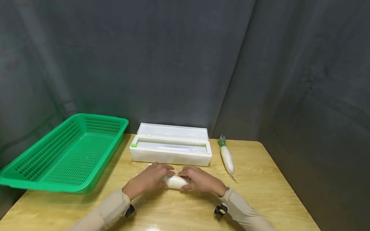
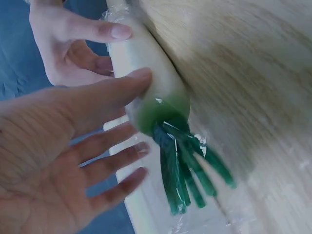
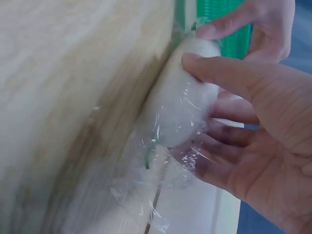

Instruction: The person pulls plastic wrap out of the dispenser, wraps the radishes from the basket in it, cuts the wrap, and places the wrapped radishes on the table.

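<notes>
A white radish [image 1: 175,182] lies crosswise between both hands, low over the tabletop. My left hand [image 1: 151,179] holds its leafy end, thumb on the white body and fingers around the far side. Short green stalks [image 2: 187,170] poke out past that hand in the left wrist view. With its thumb on top and fingers behind, my right hand [image 1: 201,180] grips the other end. Clear plastic film [image 3: 156,190] clings to the radish and spreads loose and crinkled beyond its end in the right wrist view.
Behind the hands stands a white film dispenser box [image 1: 171,157], its lid [image 1: 172,131] raised. A second radish [image 1: 227,159], wrapped in film, lies to its right. A large green basket [image 1: 82,189] occupies the left side of the wooden table [image 1: 254,192]. Grey curtains [image 1: 162,64] hang behind.
</notes>
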Tool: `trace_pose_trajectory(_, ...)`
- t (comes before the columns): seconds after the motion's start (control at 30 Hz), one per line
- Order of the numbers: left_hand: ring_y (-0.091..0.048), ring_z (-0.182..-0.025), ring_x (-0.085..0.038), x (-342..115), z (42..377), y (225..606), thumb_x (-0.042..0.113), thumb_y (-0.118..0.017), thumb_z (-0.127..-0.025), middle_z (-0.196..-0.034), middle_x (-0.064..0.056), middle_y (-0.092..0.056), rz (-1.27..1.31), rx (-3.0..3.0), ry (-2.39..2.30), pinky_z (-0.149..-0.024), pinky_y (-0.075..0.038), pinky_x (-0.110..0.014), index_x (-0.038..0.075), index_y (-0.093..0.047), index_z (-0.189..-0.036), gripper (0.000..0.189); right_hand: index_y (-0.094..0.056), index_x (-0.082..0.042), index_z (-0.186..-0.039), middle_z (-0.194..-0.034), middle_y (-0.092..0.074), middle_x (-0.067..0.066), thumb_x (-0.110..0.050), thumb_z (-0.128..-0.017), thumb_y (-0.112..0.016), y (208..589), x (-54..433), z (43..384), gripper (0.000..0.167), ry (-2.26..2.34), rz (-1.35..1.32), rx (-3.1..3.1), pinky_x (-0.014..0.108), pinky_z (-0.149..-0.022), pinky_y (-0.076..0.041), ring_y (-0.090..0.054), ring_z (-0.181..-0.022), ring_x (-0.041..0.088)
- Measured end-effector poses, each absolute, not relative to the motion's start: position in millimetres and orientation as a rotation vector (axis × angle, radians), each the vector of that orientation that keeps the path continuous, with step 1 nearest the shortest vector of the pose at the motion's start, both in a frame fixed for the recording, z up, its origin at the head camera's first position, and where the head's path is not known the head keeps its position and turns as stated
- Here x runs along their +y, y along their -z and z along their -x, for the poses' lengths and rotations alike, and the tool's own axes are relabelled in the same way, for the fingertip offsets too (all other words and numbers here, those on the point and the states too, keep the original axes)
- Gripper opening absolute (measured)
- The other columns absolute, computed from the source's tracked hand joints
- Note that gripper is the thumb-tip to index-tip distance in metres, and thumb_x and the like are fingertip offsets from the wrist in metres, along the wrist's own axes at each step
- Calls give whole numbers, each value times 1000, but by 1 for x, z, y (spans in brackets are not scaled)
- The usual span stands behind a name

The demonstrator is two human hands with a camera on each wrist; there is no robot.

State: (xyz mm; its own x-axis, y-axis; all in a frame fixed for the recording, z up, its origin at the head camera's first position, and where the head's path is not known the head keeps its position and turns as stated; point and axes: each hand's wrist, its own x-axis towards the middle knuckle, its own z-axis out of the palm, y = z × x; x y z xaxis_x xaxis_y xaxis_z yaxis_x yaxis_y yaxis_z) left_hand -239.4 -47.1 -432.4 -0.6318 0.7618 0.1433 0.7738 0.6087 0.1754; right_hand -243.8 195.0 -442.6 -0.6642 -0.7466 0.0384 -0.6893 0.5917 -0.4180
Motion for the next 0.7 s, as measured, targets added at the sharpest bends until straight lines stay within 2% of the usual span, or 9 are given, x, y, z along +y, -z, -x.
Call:
trace_pose_trajectory(0.1, -71, -105, -19, -45, 231, 431, 18, -95, -72, -117, -3, -76, 1307, -2663, 222, -87, -55, -38, 12, -77, -116, 48, -76, -5, -122, -96, -66, -5, -19, -88, -86, 441, 196, 247, 38, 625, 1223, 2603, 17, -76, -50, -54, -82, -1)
trace_pose_trajectory(0.23, -72, -91, -16, -42, 223, 430, 7, -91, -75, -106, -1, -77, 1302, -2630, 253, -78, -57, -32, 11, -77, -107, 36, -76, -6, -121, -96, -68, -5, -17, -90, -84, 438, 195, 249, 34, 630, 1247, 2557, 17, -79, -52, -56, -83, -2)
trace_pose_trajectory(0.33, -73, -90, -18, -41, 220, 431, 1, -88, -76, -107, -3, -77, 1280, -2657, 308, -77, -59, -33, 9, -76, -106, 33, -76, -7, -122, -99, -71, -4, -14, -91, -83, 437, 195, 250, 33, 635, 1231, 2536, 17, -78, -52, -57, -83, -2)
trace_pose_trajectory(0.47, -74, -92, -20, -39, 220, 435, 4, -89, -79, -110, -5, -76, 1259, -2695, 324, -77, -61, -33, 9, -75, -110, 34, -72, -7, -131, -102, -71, -5, -17, -94, -80, 436, 198, 247, 39, 621, 1145, 2552, 20, -76, -50, -54, -81, 0)
trace_pose_trajectory(0.6, -74, -91, -22, -37, 223, 441, 8, -91, -77, -110, -7, -75, 1223, -2704, 276, -75, -61, -35, 7, -74, -112, 39, -67, -7, -137, -120, -72, 0, -26, -93, -80, 433, 199, 242, 50, 560, 1089, 2636, 25, -85, -54, -61, -98, 5)
trace_pose_trajectory(0.7, -73, -87, -23, -36, 226, 444, 13, -92, -76, -108, -8, -75, 1187, -2705, 218, -73, -60, -36, 5, -74, -112, 41, -67, -5, -134, -129, -70, 5, -26, -91, -83, 433, 196, 238, 51, 510, 1111, 2719, 28, -90, -56, -65, -109, 11)
